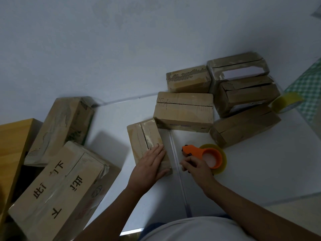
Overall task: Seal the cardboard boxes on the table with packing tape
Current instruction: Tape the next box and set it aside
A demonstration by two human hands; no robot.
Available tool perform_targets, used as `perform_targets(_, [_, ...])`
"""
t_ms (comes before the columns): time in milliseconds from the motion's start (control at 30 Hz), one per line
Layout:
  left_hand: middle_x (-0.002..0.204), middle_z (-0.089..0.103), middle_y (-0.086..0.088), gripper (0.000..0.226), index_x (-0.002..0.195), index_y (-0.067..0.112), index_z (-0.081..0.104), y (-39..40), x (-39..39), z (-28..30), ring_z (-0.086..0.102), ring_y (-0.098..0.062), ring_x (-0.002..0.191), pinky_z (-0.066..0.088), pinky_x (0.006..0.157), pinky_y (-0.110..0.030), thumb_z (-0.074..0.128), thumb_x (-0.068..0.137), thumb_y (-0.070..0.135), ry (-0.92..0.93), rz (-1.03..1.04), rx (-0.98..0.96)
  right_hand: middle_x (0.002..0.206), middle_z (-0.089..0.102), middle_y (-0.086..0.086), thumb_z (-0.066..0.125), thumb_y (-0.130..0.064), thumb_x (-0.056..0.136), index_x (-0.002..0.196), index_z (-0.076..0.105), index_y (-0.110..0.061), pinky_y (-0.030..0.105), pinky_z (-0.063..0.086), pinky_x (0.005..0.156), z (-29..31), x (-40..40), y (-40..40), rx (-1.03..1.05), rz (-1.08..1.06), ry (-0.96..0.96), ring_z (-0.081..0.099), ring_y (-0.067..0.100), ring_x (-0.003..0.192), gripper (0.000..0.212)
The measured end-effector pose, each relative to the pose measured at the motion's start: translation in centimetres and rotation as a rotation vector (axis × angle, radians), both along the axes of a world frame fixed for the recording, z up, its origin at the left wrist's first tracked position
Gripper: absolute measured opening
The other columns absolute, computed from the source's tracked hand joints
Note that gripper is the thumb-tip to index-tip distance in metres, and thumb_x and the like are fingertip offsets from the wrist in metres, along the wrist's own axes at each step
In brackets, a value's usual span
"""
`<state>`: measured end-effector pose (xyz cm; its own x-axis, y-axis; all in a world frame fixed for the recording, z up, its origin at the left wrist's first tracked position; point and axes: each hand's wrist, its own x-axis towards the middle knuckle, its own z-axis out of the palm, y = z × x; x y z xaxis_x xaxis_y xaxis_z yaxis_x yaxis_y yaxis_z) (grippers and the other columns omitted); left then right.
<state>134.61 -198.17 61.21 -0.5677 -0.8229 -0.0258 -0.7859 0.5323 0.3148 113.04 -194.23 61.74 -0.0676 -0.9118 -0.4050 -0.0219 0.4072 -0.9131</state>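
A: What do we have under our left hand (150,164)?

B: A small cardboard box (147,143) near the middle of the white table (260,171). Our fingers lie straight and close together, flat on its near end, pressing on it. Its top seam runs away from us, with tape along it.

A: And our right hand (197,168)?

B: It sits just right of that box, fingers curled around the handle of the orange tape dispenser (199,151). The roll of packing tape (220,159) in it lies on the table, on the right of our hand.

A: Where are the other boxes?

B: Farther off we see a cluster of five boxes (184,110), some touching one another, between the near box and the wall. The closest one of them touches the far end of the box under our left hand. A spare tape roll (286,102) lies at the far right, beside a green checked cloth (307,91).

A: And to the left?

B: Two larger cartons (60,185), off the table's left edge, the nearer one printed with black characters. A wooden surface (12,141) stands left of them.
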Motion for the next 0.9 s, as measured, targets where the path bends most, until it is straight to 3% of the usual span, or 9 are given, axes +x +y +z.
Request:
perform_targets(133, [0.155,0.039,-0.008,0.070,0.147,0.008,0.043,0.1,-0.3,-0.1,0.030,-0.021,0.144,0.020,0.116,-0.046,0.035,0.097,0.057,-0.022,-0.047,-0.158,0.072,0.063,0.001,0.062,-0.009,0.093,0.077,0.066,-0.008,0.009,0.045,0.065,-0.3,0.0,0.1,0.003,-0.008,-0.010,0.057,-0.001,0.065,0.016])
perform_targets(267, [0.151,0.044,-0.015,0.071,0.143,0.004,0.048,0.1,-0.4,-0.5,0.040,-0.029,0.140,0.026,0.113,-0.048,0.044,0.094,0.055,-0.103,-0.112,-0.284,0.074,0.066,0.003,0.063,-0.011,0.092,0.079,0.067,-0.008,0.009,0.046,0.065,-0.5,0.0,0.1,0.011,-0.019,0.007,0.059,-0.001,0.067,0.014])
perform_targets(467, [0.154,0.041,-0.013,0.088,0.147,0.009,0.043,0.3,-0.5,-0.1,0.032,-0.027,0.145,0.034,0.114,-0.049,0.077,0.077,0.049,-0.126,-0.093,-0.188,0.074,0.067,0.001,0.062,-0.016,0.093,0.083,0.069,-0.008,0.007,0.045,0.064,-0.5,0.1,0.0,-0.014,-0.023,0.063,0.060,-0.002,0.067,0.015])
perform_targets(567, [0.162,0.025,-0.004,0.087,0.154,0.016,0.029,0.1,0.1,0.4,0.018,-0.021,0.151,0.023,0.120,-0.047,0.056,0.087,0.064,-0.069,-0.081,-0.050,0.071,0.066,-0.001,0.063,-0.020,0.093,0.083,0.069,-0.007,0.006,0.045,0.062,-0.3,0.2,-0.2,-0.045,-0.039,0.112,0.061,-0.003,0.067,0.018])
perform_targets(633, [0.164,0.020,-0.002,0.083,0.156,0.018,0.026,-0.3,0.6,0.7,0.015,-0.018,0.152,0.026,0.120,-0.048,0.047,0.091,0.066,-0.070,-0.106,-0.009,0.070,0.065,-0.002,0.062,-0.019,0.094,0.082,0.069,-0.007,0.007,0.044,0.061,-0.4,0.3,-0.3,-0.060,-0.048,0.131,0.060,-0.003,0.066,0.018])
perform_targets(767, [0.162,0.025,-0.005,0.079,0.155,0.015,0.029,-0.4,0.9,0.5,0.021,-0.022,0.150,0.034,0.115,-0.050,0.052,0.093,0.060,-0.063,-0.129,-0.047,0.070,0.063,-0.003,0.059,-0.015,0.096,0.082,0.066,-0.006,0.008,0.044,0.061,-0.7,0.9,-0.6,-0.107,-0.042,0.170,0.059,-0.004,0.066,0.018])
perform_targets(900, [0.162,0.026,-0.005,0.077,0.154,0.016,0.029,-0.5,0.9,0.0,0.022,-0.021,0.150,0.033,0.116,-0.048,0.048,0.094,0.061,-0.057,-0.141,-0.082,0.073,0.060,-0.003,0.054,-0.013,0.098,0.082,0.061,-0.006,0.013,0.042,0.063,-1.4,1.6,-1.1,-0.131,0.022,0.248,0.057,0.000,0.068,0.019])
